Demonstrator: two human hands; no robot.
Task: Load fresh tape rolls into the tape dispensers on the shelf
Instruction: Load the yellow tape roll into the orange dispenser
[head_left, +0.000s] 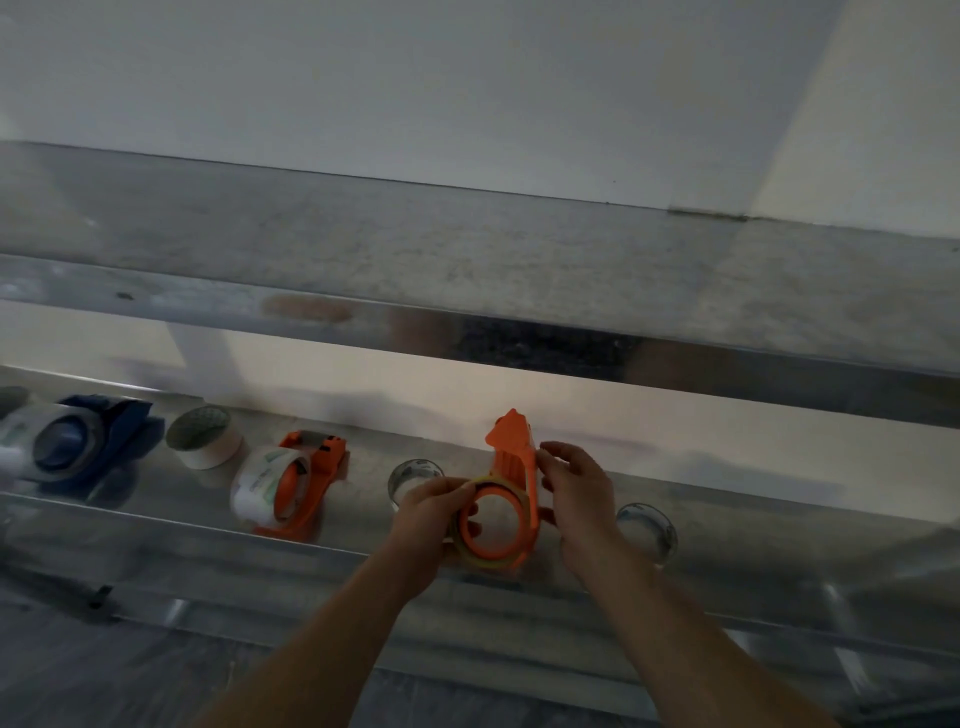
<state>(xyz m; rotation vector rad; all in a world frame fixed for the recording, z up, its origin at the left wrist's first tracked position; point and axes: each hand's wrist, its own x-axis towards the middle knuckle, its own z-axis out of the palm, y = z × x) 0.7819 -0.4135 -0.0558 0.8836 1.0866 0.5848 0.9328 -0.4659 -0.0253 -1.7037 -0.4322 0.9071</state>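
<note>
While two dispensers on the shelf (769, 519) look loaded, the third is in hand and, by judgement, unfinished. Item one: blue dispenser (111, 434), far left, carrying a clear roll, done. Item two: orange dispenser (319, 467), left of centre, lying on its side with a printed clear roll seated, done. Item three: held orange dispenser (511, 467), centre, at the near edge of the shelf, standing on edge. Its long axis runs near to far, with the pointed cutter end aimed far toward the wall and the wheel end nearest the person. A thin yellowish ring (488, 558) sits round the wheel; whether it is a spent core or a fresh roll cannot be told. Left hand (428, 519): grip curled round the ring and wheel. Right hand (576, 488): grip pinched on the right side of the dispenser's frame, fingers partly spread. Loose stock: white roll (205, 436) between the loaded units, one clear roll (415, 470) just behind the left hand, another clear roll (649, 530) right of the right wrist. Left to do, as judged: seat a roll on item three.
</note>
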